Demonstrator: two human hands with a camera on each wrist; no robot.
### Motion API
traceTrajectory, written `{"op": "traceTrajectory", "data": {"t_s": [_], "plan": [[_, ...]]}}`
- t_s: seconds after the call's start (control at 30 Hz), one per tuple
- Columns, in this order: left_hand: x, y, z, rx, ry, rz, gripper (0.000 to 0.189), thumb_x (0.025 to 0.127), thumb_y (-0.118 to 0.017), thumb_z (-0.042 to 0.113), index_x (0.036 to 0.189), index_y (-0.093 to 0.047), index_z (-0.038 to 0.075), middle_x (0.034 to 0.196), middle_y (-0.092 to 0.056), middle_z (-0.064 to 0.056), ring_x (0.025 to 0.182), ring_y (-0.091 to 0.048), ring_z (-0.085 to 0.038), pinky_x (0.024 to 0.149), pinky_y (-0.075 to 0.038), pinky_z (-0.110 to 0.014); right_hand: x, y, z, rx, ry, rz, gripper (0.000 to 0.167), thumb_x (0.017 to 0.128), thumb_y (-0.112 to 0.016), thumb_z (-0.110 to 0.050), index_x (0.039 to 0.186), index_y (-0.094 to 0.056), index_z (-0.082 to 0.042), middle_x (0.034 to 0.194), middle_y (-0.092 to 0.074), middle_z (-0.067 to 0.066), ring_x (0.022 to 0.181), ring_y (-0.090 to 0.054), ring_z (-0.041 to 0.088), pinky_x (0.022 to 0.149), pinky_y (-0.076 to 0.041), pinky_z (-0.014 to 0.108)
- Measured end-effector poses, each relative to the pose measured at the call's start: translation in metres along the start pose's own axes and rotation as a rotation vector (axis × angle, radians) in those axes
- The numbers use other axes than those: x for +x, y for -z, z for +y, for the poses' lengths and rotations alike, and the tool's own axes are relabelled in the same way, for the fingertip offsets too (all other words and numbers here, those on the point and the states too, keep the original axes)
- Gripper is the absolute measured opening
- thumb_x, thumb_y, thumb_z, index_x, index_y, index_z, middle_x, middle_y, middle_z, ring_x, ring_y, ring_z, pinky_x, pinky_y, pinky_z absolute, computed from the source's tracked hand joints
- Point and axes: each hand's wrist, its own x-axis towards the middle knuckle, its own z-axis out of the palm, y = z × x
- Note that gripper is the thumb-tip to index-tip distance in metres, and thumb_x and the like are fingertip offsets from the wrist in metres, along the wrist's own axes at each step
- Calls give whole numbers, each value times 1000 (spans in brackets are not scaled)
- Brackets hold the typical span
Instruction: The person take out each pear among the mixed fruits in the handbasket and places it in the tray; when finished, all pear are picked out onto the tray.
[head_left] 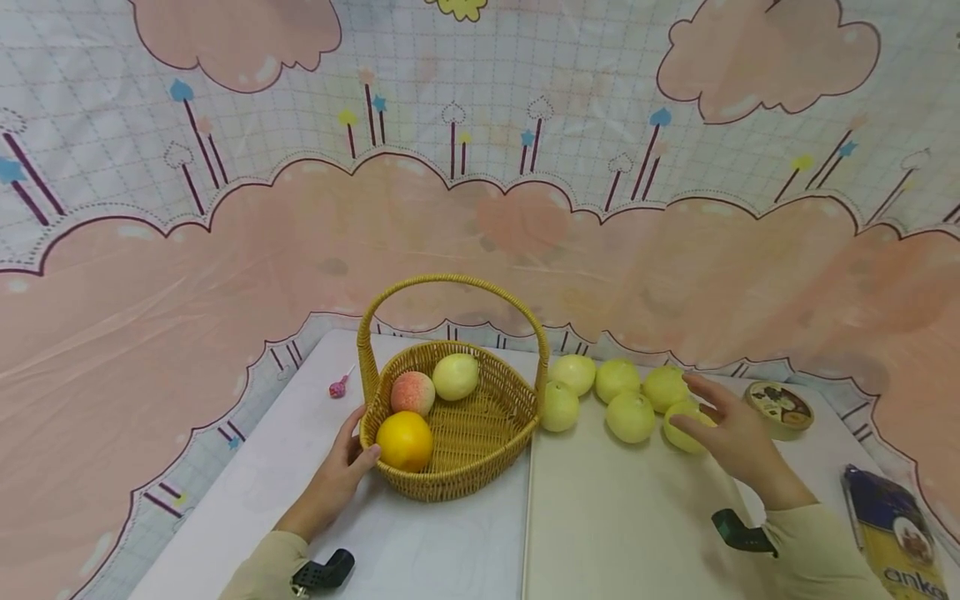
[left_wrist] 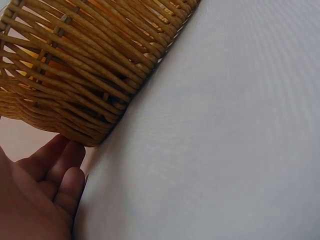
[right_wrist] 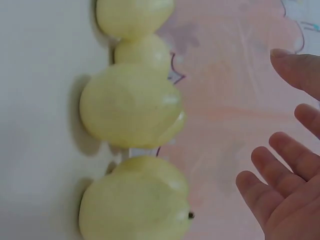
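A handled wicker basket [head_left: 468,479] holds a peach [head_left: 412,393], an orange [head_left: 405,442] and a pale green pear [head_left: 455,377]. My left hand [head_left: 341,475] holds the basket's rounded left side, thumb at the rim and fingers along the outer wall; in the left wrist view its bent fingers [left_wrist: 70,187] meet the weave near the base. Right of the basket, several pale green pears [head_left: 630,417] sit grouped at the back. Over the rightmost pears my right hand [head_left: 731,437] is held with thumb and fingers spread, its palm bare in the right wrist view.
A cream board [head_left: 615,517] lies under the pears on a white-covered table [head_left: 247,500]. Left of the basket lies a wrapped lollipop [head_left: 339,387]. At the right are a round tin [head_left: 780,407] and a blue and yellow packet [head_left: 896,533]. A patterned curtain [head_left: 480,233] hangs behind.
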Motion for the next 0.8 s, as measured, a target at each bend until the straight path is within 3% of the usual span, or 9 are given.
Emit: {"op": "traceTrajectory", "data": {"t_s": [0.03,0.1,0.23,0.3,0.33,0.43,0.57,0.8], "plan": [[0,0,0,0,-1,1,78,104,-52,39,161,-2,25,158,-20,-33,143,-24,-50,111,-24,-59,0,-1,-4,6,9,1,72,92,-74,-22,148,-39,6,148,-43,30,133,-42,48,98,-41,12],[0,-1,1,-1,-3,1,77,104,-52,38,161,-3,24,158,-20,-34,143,-25,-51,111,-25,-59,-2,-4,-11,10,26,-2,70,92,-75,-19,148,-41,6,148,-44,29,132,-44,48,99,-40,11],[1,-1,1,3,-3,5,78,104,-52,38,162,-3,23,158,-20,-34,143,-24,-51,111,-24,-59,-4,-12,-24,33,34,-34,71,92,-74,-21,150,-40,2,151,-40,29,133,-41,52,107,-39,50],[1,-1,0,4,-3,5,78,104,-52,39,162,-2,24,158,-20,-33,144,-23,-51,111,-24,-59,-4,-18,-30,48,52,-45,71,92,-75,-21,150,-41,1,152,-40,27,134,-40,53,105,-35,59],[1,-1,0,3,-3,6,78,104,-52,39,161,-2,24,158,-20,-33,144,-23,-51,111,-23,-60,-4,-21,-33,57,69,-46,71,91,-75,-20,150,-41,1,151,-40,27,133,-40,53,106,-35,58],[1,-1,0,-2,-3,5,78,104,-52,40,161,-2,24,158,-19,-33,144,-23,-51,111,-23,-59,-4,-31,-40,100,125,-48,69,89,-76,-14,147,-44,4,151,-43,25,134,-41,50,109,-38,34],[1,-2,-1,-9,3,4,78,103,-53,39,162,-2,24,158,-19,-33,144,-24,-50,111,-24,-58,-5,-43,-50,167,196,-55,66,87,-77,-6,144,-46,8,148,-45,24,133,-43,48,100,-32,7],[2,-1,0,-5,0,6,78,104,-52,40,161,-2,24,158,-19,-33,144,-23,-51,111,-24,-59,-2,-61,-70,258,261,-91,68,83,-80,-3,143,-48,6,145,-50,22,131,-46,44,103,-37,16]]}}
